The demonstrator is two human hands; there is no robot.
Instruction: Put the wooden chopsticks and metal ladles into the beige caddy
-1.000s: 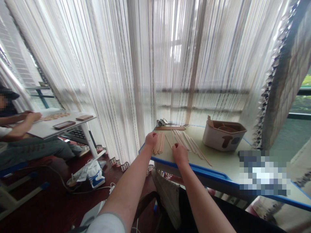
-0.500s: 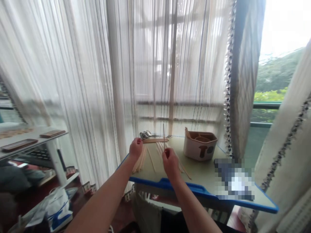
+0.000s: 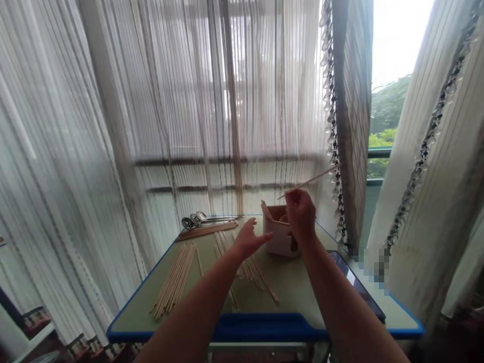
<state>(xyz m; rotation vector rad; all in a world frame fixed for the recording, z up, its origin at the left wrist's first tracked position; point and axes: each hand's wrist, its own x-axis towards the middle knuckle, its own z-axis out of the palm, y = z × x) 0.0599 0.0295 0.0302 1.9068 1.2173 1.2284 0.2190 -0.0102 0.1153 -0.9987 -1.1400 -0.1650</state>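
My right hand [image 3: 301, 212] is closed on one thin wooden chopstick [image 3: 315, 178], raised at a slant above the utensil holder [image 3: 278, 242]. The holder is a pale box with a brown divided inside, partly hidden by that hand. A few light sticks lean in its left corner. My left hand [image 3: 251, 240] is open beside the holder, thumb and fingers apart, with nothing in it. Below that hand a loose spread of chopsticks [image 3: 260, 275] lies on the table. To the left is a thicker bundle of chopsticks [image 3: 176, 277].
Metal ladles and slotted spoons [image 3: 192, 220] lie at the table's back left, near darker brown chopsticks [image 3: 207, 230]. A dark tablet-like device [image 3: 357, 287] rests at the right. The table [image 3: 130, 318] has a blue edge; sheer curtains [image 3: 189, 126] hang behind it.
My right hand has carried the chopstick right, over the holder, tilting it from upright to slanted. My left hand has moved from the back left to beside the holder. The view has turned right.
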